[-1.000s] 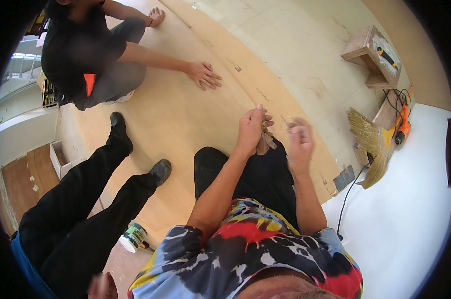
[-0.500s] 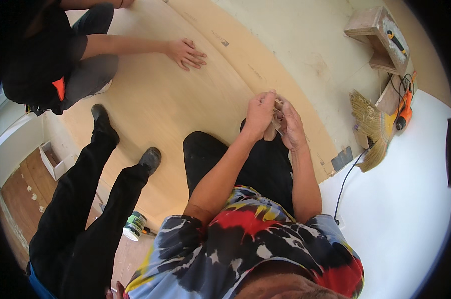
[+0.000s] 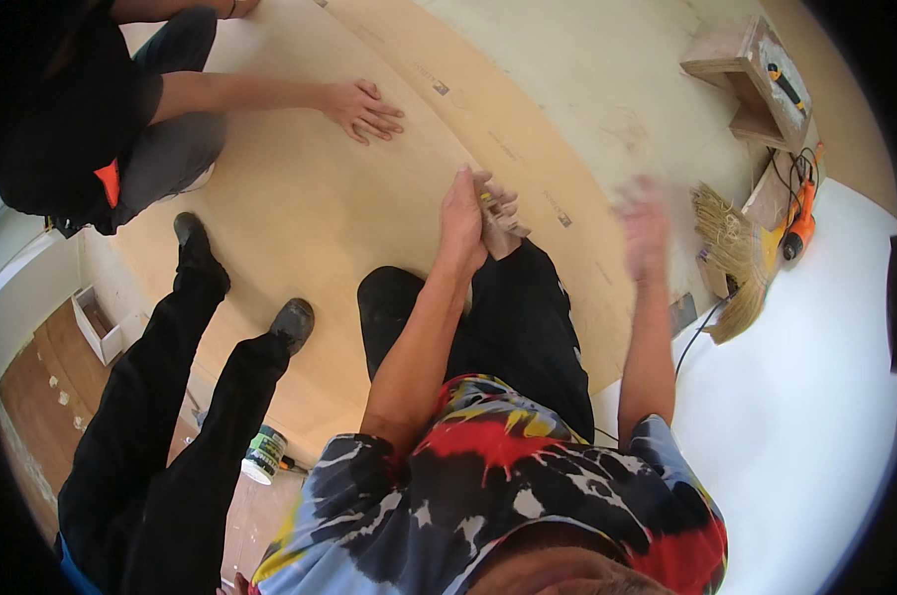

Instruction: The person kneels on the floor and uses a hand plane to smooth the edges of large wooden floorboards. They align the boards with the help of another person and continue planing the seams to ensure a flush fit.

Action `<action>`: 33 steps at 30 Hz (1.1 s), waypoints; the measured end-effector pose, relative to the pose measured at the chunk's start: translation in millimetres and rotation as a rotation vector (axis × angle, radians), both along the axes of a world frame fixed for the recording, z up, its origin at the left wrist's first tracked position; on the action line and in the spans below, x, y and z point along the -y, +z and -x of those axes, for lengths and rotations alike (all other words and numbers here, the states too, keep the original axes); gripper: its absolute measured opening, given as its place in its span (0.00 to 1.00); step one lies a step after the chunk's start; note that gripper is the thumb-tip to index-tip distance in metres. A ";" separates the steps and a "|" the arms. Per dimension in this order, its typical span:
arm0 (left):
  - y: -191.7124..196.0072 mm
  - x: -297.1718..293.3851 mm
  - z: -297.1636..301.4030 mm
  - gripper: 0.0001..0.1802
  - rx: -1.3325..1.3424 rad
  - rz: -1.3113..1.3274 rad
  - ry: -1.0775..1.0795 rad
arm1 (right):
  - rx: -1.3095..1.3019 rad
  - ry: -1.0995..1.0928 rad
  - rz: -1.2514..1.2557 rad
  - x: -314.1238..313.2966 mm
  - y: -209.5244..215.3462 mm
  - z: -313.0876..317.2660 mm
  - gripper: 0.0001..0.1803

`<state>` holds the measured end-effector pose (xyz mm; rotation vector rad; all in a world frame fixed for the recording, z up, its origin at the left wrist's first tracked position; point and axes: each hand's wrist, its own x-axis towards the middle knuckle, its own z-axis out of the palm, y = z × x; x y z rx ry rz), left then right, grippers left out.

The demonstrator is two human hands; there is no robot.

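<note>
My left hand [image 3: 465,220] is closed around a flat, pale-brown piece [image 3: 503,236] with a small yellow spot near its top; its exact kind is hard to make out. The hand is above my bent knee in black trousers, with the tan sheet [image 3: 389,198] beneath. Off to the right, my right hand [image 3: 645,223] is raised and smeared by motion, so neither its fingers nor anything in them show clearly. It is apart from the left hand, over the sheet's right edge.
A crouching co-worker's hand [image 3: 364,109] lies spread on the sheet. Another person's shoe [image 3: 292,325] rests on it at left. To the right are a straw broom [image 3: 741,268], an orange corded power tool [image 3: 798,223] and a wooden box [image 3: 756,84]. A tub [image 3: 264,454] stands lower left.
My hands were together around the piece; now the right has let go and swung away to the right. The left, still holding the piece, has shifted left.
</note>
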<state>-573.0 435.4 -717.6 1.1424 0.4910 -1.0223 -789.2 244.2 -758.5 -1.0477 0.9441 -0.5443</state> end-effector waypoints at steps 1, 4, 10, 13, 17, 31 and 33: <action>1.8 5.3 4.5 0.28 0.014 0.003 -0.002 | 0.002 0.166 -0.035 -33.9 9.7 -22.5 0.39; -8.5 22.8 20.4 0.32 0.234 -0.081 -0.138 | -0.086 0.419 0.081 -110.8 31.2 -73.5 0.40; -67.7 4.8 -4.6 0.27 0.795 -0.459 -0.479 | -0.248 0.231 -0.229 -112.8 -10.4 -86.8 0.32; -118.2 -25.8 -53.3 0.27 1.279 -0.886 -0.530 | -0.518 0.383 0.119 -101.3 -38.6 -97.2 0.25; -162.5 -29.8 -76.0 0.28 1.444 -1.098 -0.609 | -0.452 0.429 0.222 -93.0 -73.5 -127.8 0.21; -184.3 -24.0 -70.7 0.28 1.303 -1.208 -0.665 | -0.366 0.627 0.261 -80.6 -114.9 -174.2 0.26; -187.4 -23.4 -73.4 0.28 1.322 -1.214 -0.674 | -0.367 0.588 0.241 -83.2 -115.5 -191.4 0.26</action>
